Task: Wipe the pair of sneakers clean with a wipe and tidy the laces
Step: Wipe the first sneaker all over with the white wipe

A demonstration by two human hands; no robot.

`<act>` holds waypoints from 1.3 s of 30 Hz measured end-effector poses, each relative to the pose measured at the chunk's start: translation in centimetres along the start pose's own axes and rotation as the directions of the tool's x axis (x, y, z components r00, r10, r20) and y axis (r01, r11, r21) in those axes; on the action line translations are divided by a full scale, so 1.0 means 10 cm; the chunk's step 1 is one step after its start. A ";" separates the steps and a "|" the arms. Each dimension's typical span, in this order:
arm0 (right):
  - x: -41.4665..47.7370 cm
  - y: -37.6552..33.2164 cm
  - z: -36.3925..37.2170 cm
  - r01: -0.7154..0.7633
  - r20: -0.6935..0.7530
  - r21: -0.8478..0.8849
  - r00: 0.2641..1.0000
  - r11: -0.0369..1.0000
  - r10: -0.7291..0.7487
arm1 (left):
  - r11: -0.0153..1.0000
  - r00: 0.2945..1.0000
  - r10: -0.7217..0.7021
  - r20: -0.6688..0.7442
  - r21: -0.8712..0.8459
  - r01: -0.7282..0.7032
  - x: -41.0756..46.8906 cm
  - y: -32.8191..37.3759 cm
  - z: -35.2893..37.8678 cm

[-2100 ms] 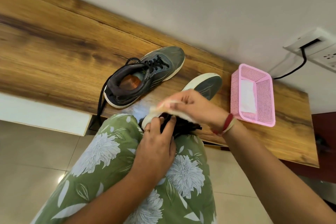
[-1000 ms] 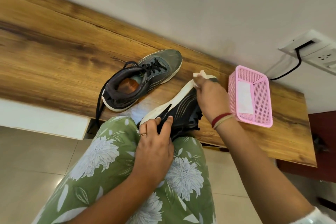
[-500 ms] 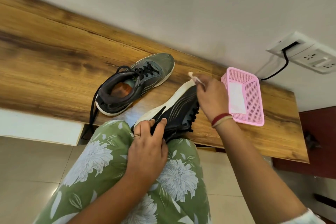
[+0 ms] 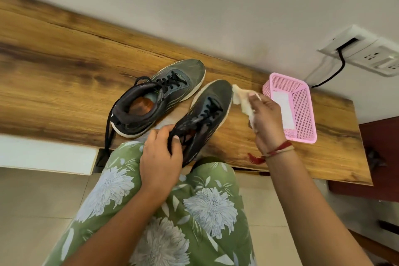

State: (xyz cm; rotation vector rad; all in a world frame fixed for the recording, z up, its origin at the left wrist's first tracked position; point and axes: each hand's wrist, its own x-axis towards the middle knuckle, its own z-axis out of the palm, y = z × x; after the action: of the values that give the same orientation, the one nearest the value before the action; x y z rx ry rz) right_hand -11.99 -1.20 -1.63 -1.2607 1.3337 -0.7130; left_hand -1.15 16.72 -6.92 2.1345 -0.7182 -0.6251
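At the counter (image 4: 54, 54) front edge, your left hand (image 4: 160, 162) grips the near sneaker (image 4: 207, 112) by its collar, steadying it while your right hand (image 4: 267, 121) pinches the wipe (image 4: 241, 97) beside its toe.

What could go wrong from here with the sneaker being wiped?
The near sneaker overhangs the wooden bench edge, gripped only at its heel by the left hand; a hard stroke with the wipe in the right hand may tip it off. The loose lace of the other sneaker dangles over the edge and could snag on a knee.
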 end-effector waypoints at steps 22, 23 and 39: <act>0.04 -0.08 0.26 0.329 0.432 -0.478 0.896 0.814 -0.108 | 0.996 0.997 0.079 0.027 0.041 -0.080 0.00 0.02 0.09; 0.04 -0.10 0.28 0.353 0.399 -0.470 0.902 0.809 -0.162 | 0.996 0.996 0.083 0.032 0.033 -0.084 0.00 0.02 0.08; -0.13 -0.14 0.14 0.295 0.293 -0.238 0.930 0.925 -0.222 | 0.883 0.879 0.229 0.418 0.290 -0.368 -0.28 0.15 -0.07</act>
State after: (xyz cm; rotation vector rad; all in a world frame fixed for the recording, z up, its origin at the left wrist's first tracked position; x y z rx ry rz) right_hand -10.53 0.03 -0.27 -1.7216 1.0836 -0.5268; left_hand -3.14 18.13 -4.76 2.1792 -1.4515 -0.7818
